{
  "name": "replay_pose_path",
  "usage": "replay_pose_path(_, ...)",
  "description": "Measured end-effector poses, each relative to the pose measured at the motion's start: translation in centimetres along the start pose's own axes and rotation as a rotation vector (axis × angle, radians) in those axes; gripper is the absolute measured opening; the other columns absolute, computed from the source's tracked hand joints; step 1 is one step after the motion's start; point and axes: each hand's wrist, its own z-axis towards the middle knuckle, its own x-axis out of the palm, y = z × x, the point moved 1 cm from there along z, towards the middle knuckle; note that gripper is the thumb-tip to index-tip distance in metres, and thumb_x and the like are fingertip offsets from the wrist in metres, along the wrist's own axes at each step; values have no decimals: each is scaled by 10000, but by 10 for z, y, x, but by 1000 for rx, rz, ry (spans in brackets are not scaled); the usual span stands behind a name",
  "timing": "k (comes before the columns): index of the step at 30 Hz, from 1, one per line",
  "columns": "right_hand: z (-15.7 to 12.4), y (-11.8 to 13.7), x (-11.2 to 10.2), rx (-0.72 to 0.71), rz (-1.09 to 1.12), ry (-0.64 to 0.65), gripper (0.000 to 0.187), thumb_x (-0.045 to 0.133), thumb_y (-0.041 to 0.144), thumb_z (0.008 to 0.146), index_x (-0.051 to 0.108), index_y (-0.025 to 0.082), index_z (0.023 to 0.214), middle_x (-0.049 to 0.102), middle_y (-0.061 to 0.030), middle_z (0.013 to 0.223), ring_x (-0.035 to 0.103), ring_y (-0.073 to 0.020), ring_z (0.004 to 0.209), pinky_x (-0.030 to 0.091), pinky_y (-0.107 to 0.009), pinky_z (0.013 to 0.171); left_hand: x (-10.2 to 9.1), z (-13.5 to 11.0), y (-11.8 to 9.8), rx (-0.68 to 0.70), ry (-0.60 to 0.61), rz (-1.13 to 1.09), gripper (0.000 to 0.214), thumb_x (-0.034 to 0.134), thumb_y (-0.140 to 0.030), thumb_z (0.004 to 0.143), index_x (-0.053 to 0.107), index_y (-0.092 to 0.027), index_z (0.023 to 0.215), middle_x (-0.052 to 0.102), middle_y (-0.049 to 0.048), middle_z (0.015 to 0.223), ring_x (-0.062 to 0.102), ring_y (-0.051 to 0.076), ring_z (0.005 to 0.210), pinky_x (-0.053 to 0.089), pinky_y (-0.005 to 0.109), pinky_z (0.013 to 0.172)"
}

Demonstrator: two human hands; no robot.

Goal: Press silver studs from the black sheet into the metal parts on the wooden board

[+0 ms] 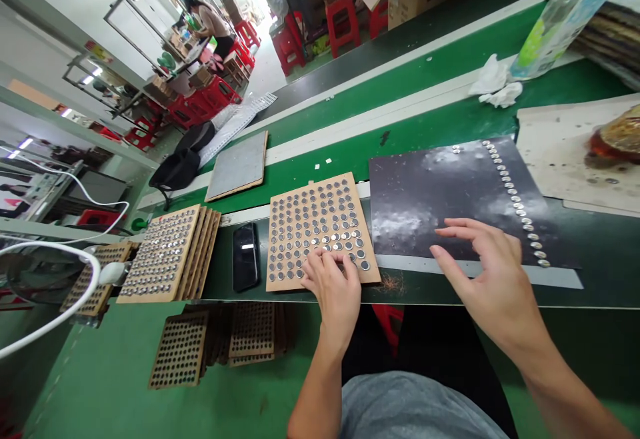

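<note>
A grey shirt [410,409] is closest, below the left hand [334,286] and the right hand [493,266]. The left hand has its fingers bunched over the near part of a brown board [289,284] on the desk [425,297]; I cannot tell if it pinches anything. The board holds rows of round metal discs [299,221]. The right hand is open above a black sheet [425,189], with a line of shiny round bits [515,199] just past it. Left of the left hand are a black phone [245,262] and more boards [163,252], also full.
</note>
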Motion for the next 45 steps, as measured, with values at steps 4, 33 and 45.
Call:
replay_pose_path(4, 28, -31, -13, 66, -166, 27, 255, 553, 480, 940, 665, 253, 968, 639, -121, 1182, 489, -413, 1178, 364, -619, 936, -1, 3, 2, -1, -32, 113, 142, 502, -245, 925, 555, -187, 806, 527, 160, 1172, 481, 380, 1191, 357, 672, 983)
replay_pose_path(33, 36, 4, -5, -88, 229, 250, 88, 643, 301, 925, 690, 238, 886, 693, -33, 990, 634, -220, 981, 499, -375, 877, -4, -9, -40, 73, 265, -779, 162, 613, -325, 931, 665, -206, 834, 536, 46, 958, 540, 214, 996, 402, 369, 957)
replay_pose_path(45, -1, 48, -10, -260, 267, 104, 148, 610, 98, 939, 618, 236, 991, 689, -9, 919, 633, -155, 915, 539, -276, 820, -14, -20, -42, 94, 401, -925, 260, 628, -424, 945, 619, -200, 812, 489, 32, 911, 497, 189, 930, 403, 333, 881)
